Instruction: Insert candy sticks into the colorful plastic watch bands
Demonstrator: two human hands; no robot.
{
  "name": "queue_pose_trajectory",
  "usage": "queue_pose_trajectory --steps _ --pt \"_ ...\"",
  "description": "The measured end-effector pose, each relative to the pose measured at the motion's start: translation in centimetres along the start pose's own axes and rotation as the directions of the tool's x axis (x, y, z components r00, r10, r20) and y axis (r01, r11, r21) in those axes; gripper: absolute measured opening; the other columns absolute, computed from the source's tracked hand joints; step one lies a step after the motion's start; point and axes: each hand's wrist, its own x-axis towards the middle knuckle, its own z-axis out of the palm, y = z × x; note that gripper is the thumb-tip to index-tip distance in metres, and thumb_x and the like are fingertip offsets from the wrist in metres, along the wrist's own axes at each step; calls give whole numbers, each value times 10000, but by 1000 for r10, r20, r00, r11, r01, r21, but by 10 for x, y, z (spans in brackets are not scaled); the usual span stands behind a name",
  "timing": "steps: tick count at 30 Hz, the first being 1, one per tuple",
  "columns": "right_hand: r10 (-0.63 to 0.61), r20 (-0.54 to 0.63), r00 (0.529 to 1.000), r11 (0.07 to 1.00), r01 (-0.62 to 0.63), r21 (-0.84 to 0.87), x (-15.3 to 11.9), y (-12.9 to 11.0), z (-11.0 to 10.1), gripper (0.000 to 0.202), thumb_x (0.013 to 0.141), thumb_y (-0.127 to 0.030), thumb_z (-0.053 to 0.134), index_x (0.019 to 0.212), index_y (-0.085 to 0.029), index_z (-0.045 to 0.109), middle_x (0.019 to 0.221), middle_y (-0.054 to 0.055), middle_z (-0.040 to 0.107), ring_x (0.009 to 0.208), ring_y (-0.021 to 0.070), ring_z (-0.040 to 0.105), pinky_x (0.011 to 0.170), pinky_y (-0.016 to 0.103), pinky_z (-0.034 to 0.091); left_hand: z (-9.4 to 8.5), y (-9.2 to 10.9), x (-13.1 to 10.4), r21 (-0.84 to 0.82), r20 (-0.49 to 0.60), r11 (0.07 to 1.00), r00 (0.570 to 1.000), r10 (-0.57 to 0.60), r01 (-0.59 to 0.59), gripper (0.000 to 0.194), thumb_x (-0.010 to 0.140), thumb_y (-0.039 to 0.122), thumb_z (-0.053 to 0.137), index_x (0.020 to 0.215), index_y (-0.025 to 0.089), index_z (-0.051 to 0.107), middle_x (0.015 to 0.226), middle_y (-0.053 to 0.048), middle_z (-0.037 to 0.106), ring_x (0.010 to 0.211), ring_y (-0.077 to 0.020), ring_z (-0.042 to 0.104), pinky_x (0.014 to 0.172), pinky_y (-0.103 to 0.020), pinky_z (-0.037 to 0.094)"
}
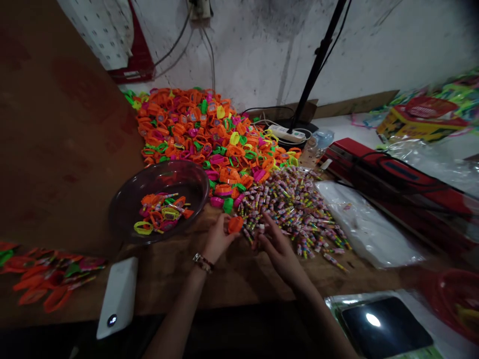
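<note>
An orange plastic watch (pixel 235 225) is pinched in my left hand (pixel 219 238), whose wrist wears a bracelet (pixel 203 262). To its right, my right hand (pixel 275 245) has its fingers bent at the near edge of a pile of small wrapped candy-like sticks (pixel 299 204); what its fingertips hold is too small to name. Behind both hands rises a large heap of toy watches (pixel 209 134), mostly orange with green, pink and yellow ones. A dark bowl (pixel 125 192) on the left holds several watches and sticks.
A cardboard sheet (pixel 63 124) stands at the left, above a white phone (pixel 119 294). On the right are clear plastic bags (pixel 368 224), a red sealer-like machine (pixel 396 174), a black tablet (pixel 387 326) and a red basin (pixel 441 299). A black pole (pixel 314 70) rises behind.
</note>
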Motion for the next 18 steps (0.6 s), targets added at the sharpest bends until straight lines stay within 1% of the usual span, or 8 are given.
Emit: queue_pose_trajectory --steps 2,4,5,7,9,12,15,18 --pt "31 -5 999 996 -31 84 2 -1 7 476 841 -371 519 1288 -230 435 872 18 576 630 121 534 557 240 454 -4 8 -14 -160 131 987 991 11 10 390 654 152 731 981 172 517 876 -2 631 741 -120 614 666 -234 505" --pt "89 5 996 985 -89 149 4 1 15 363 811 -397 558 1119 -207 532 805 3 565 585 104 490 507 215 405 -9 17 -24 -331 225 943 973 46 32 351 677 192 717 975 165 535 914 -23 625 822 -136 609 739 -257 503" --pt "128 21 992 972 -130 195 4 2 18 327 805 -422 562 1041 -196 551 752 -9 550 560 98 467 491 209 384 -12 21 -28 -399 245 916 967 65 40 338 691 220 708 982 160 547 946 -38 615 869 -149 604 778 -272 499" --pt "192 45 980 939 -197 283 3 4 23 335 802 -476 559 970 -187 552 654 -36 503 513 90 427 468 203 353 -16 28 -33 -459 241 888 966 94 28 334 729 266 674 1025 157 563 1028 -65 575 944 -169 588 821 -293 496" --pt "190 10 982 936 -185 300 1 2 23 361 782 -498 587 954 -184 554 649 -38 506 515 87 427 479 205 361 -19 34 -37 -424 215 906 968 126 -23 310 780 284 617 1062 161 575 1083 -82 524 979 -178 573 832 -305 500" --pt "90 -55 994 983 -80 163 -2 -6 15 330 761 -461 645 930 -183 588 789 10 596 648 111 523 591 231 440 -20 40 -39 -234 202 958 955 218 -169 290 853 273 528 1125 180 565 1125 -88 499 1054 -187 530 939 -356 457" --pt "4 -34 999 999 -3 34 -4 -12 7 279 784 -431 637 916 -186 612 877 37 632 817 154 586 739 277 481 -21 42 -40 -75 241 955 924 296 -286 330 907 248 448 1230 188 486 1182 -93 520 1136 -203 476 1028 -417 382" --pt "-37 -2 999 998 37 -43 -5 -15 5 251 819 -413 602 929 -188 602 883 44 643 840 164 607 773 293 492 -22 43 -40 44 285 940 906 312 -338 342 927 223 404 1266 188 437 1208 -94 526 1153 -223 453 1032 -462 372"
